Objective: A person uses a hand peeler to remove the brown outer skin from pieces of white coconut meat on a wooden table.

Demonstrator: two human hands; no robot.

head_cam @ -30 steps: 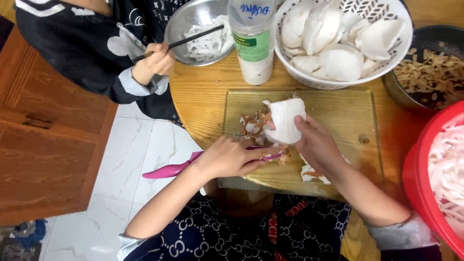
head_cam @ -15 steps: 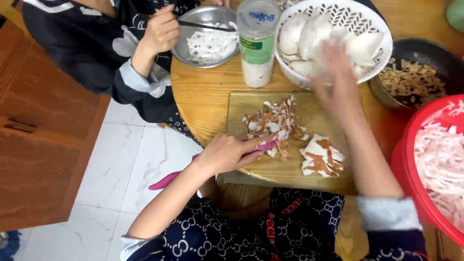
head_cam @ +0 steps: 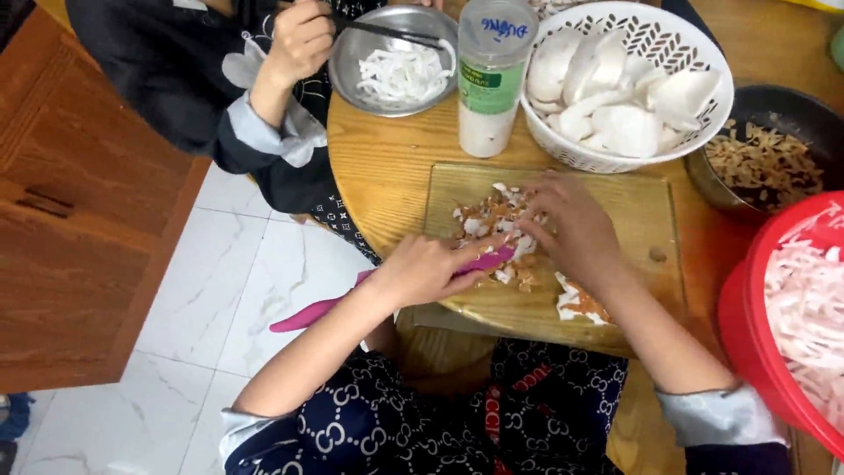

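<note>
Nearest, the left hand (head_cam: 431, 268) grips one pink knife (head_cam: 400, 286), fingers wrapped round it, handle jutting off the desk (head_cam: 387, 185) edge; the right hand (head_cam: 571, 229) lies flat, fingers spread narrow, holding nothing, pressed on one heap of scraps (head_cam: 497, 220) on the single board (head_cam: 633, 220); a second small heap (head_cam: 576, 303) lies just beside the wrist; beyond stand one jar (head_cam: 492, 75), one white basket (head_cam: 703, 145) of peeled pieces, one steel bowl (head_cam: 352, 53); another person's hand (head_cam: 299, 40) holds chopsticks (head_cam: 387, 31) over it.
</note>
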